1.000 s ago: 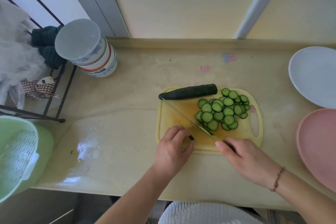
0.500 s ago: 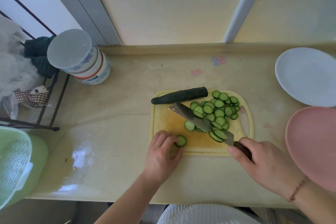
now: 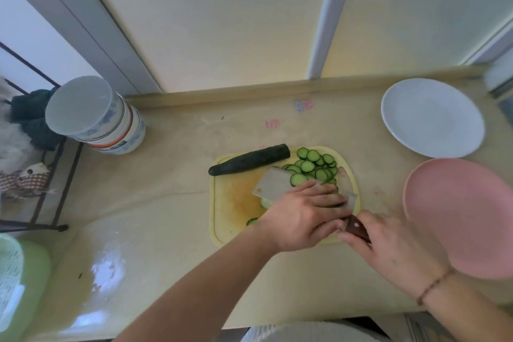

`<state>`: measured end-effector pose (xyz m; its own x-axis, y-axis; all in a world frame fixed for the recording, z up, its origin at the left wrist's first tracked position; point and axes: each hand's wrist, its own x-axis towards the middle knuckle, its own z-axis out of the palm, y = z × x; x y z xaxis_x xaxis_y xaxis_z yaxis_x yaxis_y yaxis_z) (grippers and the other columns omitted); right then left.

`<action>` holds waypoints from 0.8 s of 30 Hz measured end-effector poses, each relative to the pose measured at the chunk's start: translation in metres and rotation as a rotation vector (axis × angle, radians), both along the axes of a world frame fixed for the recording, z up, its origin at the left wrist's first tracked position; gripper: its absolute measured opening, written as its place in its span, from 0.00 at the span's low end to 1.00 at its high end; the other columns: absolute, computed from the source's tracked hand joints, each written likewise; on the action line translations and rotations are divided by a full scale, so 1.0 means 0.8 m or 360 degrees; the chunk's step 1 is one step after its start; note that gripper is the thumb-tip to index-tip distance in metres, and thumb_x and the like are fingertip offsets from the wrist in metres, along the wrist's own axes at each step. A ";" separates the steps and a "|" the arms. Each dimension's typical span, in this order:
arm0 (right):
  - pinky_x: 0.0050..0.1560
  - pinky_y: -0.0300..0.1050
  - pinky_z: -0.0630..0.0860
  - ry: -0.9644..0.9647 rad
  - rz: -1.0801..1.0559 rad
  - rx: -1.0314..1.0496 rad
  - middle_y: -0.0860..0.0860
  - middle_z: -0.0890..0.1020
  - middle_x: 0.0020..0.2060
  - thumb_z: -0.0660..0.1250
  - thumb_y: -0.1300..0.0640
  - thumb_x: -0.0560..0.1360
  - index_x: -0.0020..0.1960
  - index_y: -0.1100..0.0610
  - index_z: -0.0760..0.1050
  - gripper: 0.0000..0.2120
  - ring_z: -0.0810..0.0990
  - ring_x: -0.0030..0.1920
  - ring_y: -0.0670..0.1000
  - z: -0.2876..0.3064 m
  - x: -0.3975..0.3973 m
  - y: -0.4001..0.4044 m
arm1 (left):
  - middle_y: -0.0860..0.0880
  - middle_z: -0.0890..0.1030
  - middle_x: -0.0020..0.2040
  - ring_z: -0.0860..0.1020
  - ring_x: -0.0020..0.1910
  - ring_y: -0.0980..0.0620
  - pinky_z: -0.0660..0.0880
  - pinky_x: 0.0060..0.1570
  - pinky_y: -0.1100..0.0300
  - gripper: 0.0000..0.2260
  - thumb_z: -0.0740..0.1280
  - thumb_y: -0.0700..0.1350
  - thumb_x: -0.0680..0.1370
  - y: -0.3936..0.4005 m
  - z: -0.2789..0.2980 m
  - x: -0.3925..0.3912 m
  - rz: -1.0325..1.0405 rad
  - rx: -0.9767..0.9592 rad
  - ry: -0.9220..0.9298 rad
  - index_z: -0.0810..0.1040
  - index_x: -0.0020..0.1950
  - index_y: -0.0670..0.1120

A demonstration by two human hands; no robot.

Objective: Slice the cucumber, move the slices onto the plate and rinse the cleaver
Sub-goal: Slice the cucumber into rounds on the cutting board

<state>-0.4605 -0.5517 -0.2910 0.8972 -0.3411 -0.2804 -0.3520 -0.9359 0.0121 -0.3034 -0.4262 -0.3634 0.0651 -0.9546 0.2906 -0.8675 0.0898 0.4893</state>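
On the yellow cutting board (image 3: 230,203) lies an uncut piece of dark cucumber (image 3: 249,159) at the far edge, with a heap of cucumber slices (image 3: 313,165) to its right. My right hand (image 3: 388,247) grips the brown handle of the cleaver (image 3: 273,184), whose blade lies flat and low over the board. My left hand (image 3: 302,214) rests palm down on the flat blade, covering its right half and whatever slices lie there. One loose slice (image 3: 252,221) shows at the blade's near edge. A white plate (image 3: 431,116) and a pink plate (image 3: 469,216) sit at the right.
A stack of bowls (image 3: 97,116) stands at the back left beside a black wire rack (image 3: 50,175). A green colander tub (image 3: 19,286) sits at the near left edge. A wall and window frame run behind the counter.
The cleaver turned flat over the board and my left hand moved from the board's near edge onto the blade. The camera tilted upward.
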 end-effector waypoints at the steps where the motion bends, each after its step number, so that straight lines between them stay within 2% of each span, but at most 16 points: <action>1: 0.39 0.43 0.77 -0.0020 0.0001 -0.0029 0.46 0.81 0.47 0.37 0.26 0.70 0.54 0.45 0.69 0.33 0.82 0.45 0.47 -0.004 -0.003 -0.002 | 0.47 0.79 0.67 0.73 0.70 0.44 0.68 0.69 0.44 0.18 0.60 0.53 0.83 -0.002 -0.003 0.005 -0.0033 0.0020 0.0010 0.81 0.66 0.47; 5: 0.32 0.44 0.68 -0.0107 0.0012 -0.0094 0.46 0.82 0.45 0.44 0.29 0.76 0.53 0.47 0.71 0.27 0.82 0.43 0.48 0.004 -0.005 0.003 | 0.47 0.79 0.67 0.73 0.71 0.45 0.70 0.67 0.44 0.16 0.62 0.51 0.82 -0.010 -0.009 0.018 -0.0080 0.0027 0.0088 0.81 0.65 0.46; 8: 0.23 0.40 0.59 -0.0205 0.0015 -0.0172 0.49 0.78 0.26 0.50 0.32 0.73 0.37 0.52 0.75 0.28 0.77 0.23 0.52 -0.001 -0.016 -0.006 | 0.48 0.79 0.67 0.73 0.70 0.46 0.70 0.68 0.46 0.16 0.63 0.50 0.82 -0.016 -0.015 0.032 -0.0002 0.0055 0.0121 0.81 0.65 0.46; 10: 0.22 0.39 0.57 -0.0260 -0.0012 -0.0190 0.49 0.74 0.22 0.51 0.33 0.72 0.33 0.53 0.73 0.26 0.74 0.19 0.54 -0.004 -0.030 -0.012 | 0.48 0.79 0.67 0.74 0.70 0.47 0.70 0.68 0.46 0.15 0.64 0.50 0.82 -0.020 -0.017 0.039 0.0016 0.0070 0.0133 0.81 0.65 0.47; 16: 0.21 0.39 0.55 -0.0283 -0.0088 -0.0277 0.49 0.73 0.20 0.52 0.33 0.71 0.32 0.54 0.73 0.27 0.73 0.18 0.53 0.010 -0.065 -0.026 | 0.47 0.79 0.66 0.74 0.70 0.46 0.69 0.69 0.44 0.16 0.62 0.52 0.82 -0.033 -0.025 0.049 0.0172 0.0126 0.0162 0.82 0.65 0.48; 21: 0.20 0.40 0.60 -0.0091 -0.0177 -0.0237 0.49 0.76 0.22 0.51 0.30 0.71 0.36 0.52 0.77 0.28 0.77 0.20 0.52 0.021 -0.102 -0.035 | 0.45 0.80 0.65 0.75 0.68 0.41 0.71 0.67 0.41 0.17 0.60 0.53 0.82 -0.031 -0.040 0.050 0.0275 0.0196 0.0007 0.84 0.61 0.47; 24: 0.21 0.44 0.69 -0.0015 -0.0337 -0.0126 0.47 0.79 0.26 0.51 0.25 0.71 0.39 0.47 0.74 0.27 0.80 0.25 0.51 0.032 -0.119 -0.034 | 0.46 0.81 0.65 0.74 0.68 0.41 0.71 0.68 0.42 0.17 0.60 0.51 0.82 -0.022 -0.045 0.053 0.0402 0.0150 0.0045 0.83 0.61 0.45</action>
